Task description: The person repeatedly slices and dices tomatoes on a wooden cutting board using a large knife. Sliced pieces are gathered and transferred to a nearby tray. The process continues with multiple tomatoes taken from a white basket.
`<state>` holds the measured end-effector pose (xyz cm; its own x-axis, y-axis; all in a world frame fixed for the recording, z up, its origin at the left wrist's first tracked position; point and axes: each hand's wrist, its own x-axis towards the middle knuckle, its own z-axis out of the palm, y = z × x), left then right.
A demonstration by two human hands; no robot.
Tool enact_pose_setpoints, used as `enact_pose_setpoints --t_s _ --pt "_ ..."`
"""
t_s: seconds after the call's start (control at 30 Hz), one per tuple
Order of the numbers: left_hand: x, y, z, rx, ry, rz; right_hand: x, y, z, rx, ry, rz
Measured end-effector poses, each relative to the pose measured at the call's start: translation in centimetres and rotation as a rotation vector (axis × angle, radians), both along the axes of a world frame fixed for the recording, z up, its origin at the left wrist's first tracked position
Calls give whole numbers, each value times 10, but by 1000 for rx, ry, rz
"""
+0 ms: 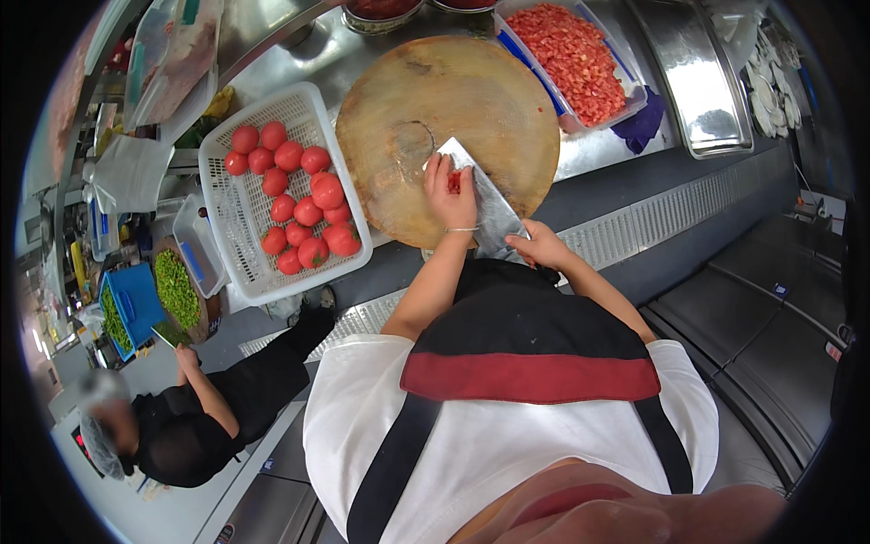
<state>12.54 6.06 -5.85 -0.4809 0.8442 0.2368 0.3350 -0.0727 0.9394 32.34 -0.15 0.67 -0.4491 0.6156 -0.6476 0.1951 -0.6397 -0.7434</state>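
My right hand (pixel 540 245) grips the handle end of a wide steel cleaver (pixel 499 197), its blade slanting up and left over a round wooden chopping block (pixel 387 88). Against the blade's far part, my left hand (pixel 452 200) has its fingers and thumb around a few small red tomato pieces (pixel 454 181). How firmly they are held is hard to see. Left of the block, a white perforated plastic basket (pixel 238 211) holds several whole tomatoes (pixel 308 212). Beyond the block at the right stands a clear plastic container with blue clips, heaped with diced tomato (pixel 567 64).
A stainless steel tray (pixel 710 81) lies at the far right, near a purple cloth (pixel 639 122). Metal bowls (pixel 380 20) stand behind the block. At lower left, another person (pixel 197 428) holds a knife by a board of chopped greens (pixel 177 289) and a blue bin (pixel 132 306).
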Motion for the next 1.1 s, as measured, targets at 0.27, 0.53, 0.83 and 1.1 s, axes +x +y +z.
enact_pose_setpoints --t_s 0.27,0.53,0.83,1.1 --pt "109 100 84 416 263 -288 49 16 57 364 -195 -439" --pt "228 249 67 135 271 -538 111 47 103 663 -481 -921" --pt "112 183 36 -257 292 -528 143 -14 74 523 -523 -888" --pt "122 175 24 -247 646 -661 133 -33 50 366 -466 -882"
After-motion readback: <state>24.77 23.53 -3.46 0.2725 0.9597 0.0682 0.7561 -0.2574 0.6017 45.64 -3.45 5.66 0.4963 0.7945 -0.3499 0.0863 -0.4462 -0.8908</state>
